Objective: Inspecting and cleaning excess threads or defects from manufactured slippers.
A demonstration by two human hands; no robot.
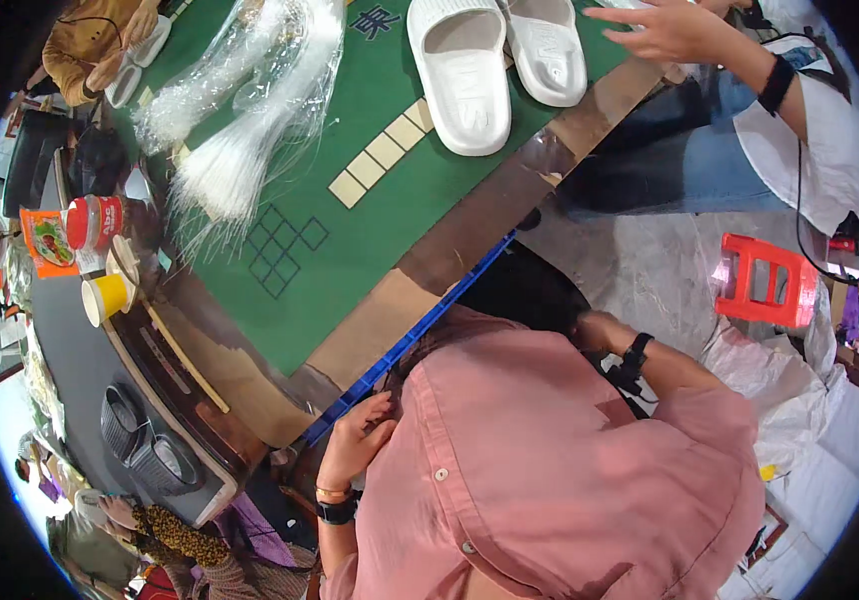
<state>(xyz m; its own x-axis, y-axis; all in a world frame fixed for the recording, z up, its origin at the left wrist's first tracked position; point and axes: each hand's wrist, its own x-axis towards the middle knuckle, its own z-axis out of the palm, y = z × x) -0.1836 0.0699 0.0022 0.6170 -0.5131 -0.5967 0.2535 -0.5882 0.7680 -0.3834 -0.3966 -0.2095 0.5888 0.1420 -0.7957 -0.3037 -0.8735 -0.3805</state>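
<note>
Right hand (602,330) fingers hidden behind pink shirt (560,460).

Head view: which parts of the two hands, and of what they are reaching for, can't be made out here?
- Right hand: fingers hidden behind the black thing; grip cannot be told.
- Left hand: curled by the blue edge; the pink shirt covers whatever lies below.
- Black thing: too dark to tell its kind.
- White sandals: cut off by the top edge.

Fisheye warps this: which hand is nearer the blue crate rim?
Left. The left hand sits right by the blue crate rim; the right hand is apart, off to its right.
</note>
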